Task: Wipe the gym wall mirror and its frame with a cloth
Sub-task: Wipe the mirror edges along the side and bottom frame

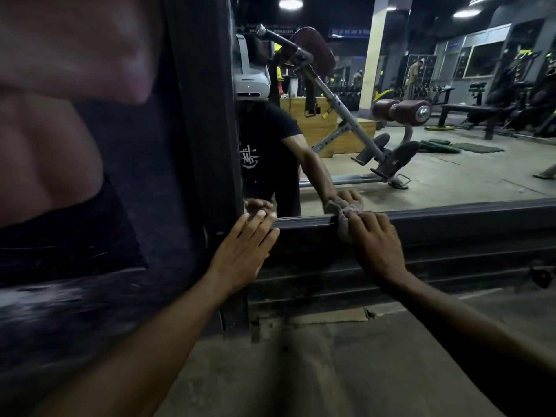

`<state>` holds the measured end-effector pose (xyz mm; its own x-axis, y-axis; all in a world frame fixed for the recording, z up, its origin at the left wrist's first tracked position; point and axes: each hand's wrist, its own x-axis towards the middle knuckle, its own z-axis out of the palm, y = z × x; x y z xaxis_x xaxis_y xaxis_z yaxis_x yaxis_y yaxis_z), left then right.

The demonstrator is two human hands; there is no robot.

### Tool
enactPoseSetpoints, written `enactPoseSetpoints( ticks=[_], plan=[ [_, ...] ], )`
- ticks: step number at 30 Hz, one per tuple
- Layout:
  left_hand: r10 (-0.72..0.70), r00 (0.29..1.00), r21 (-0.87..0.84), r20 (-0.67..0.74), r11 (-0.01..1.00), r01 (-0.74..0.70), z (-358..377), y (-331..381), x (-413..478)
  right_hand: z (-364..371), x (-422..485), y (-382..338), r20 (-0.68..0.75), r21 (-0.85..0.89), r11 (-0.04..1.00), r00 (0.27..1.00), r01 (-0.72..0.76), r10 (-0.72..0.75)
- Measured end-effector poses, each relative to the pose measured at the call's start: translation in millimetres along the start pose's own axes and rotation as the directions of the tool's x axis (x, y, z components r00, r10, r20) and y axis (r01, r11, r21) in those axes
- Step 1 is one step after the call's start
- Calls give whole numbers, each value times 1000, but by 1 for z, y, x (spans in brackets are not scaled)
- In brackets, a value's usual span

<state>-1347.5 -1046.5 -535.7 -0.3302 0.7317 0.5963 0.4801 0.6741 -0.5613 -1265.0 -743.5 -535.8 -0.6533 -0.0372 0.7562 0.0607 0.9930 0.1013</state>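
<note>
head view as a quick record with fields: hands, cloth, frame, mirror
left hand: fingers straight, flat against the dark metal mirror frame at its lower left corner
right hand: grips the crumpled grey-brown cloth
cloth: pressed on the top edge of the frame's bottom rail, right of the corner
large wall mirror: reflects both hands and a red-padded gym bench
</note>
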Motion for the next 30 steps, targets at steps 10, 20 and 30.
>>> enactPoseSetpoints(
  ticks=[10, 20, 30],
  plan=[
    [-42, 997, 37, 69, 999, 40, -1, 11, 17, 3, 12, 0, 9, -13, 961, 961, 277, -277],
    [-6, 997, 42, 78, 999, 2, -4, 14, 18, 17, 1, -26, -14, 123, 930, 938, 346, -347],
    [81, 995, 37, 56, 996, -83, 2, 33, 44, -12, 0, 51, 72, 55, 992, 991, 112, -116]
  ],
)
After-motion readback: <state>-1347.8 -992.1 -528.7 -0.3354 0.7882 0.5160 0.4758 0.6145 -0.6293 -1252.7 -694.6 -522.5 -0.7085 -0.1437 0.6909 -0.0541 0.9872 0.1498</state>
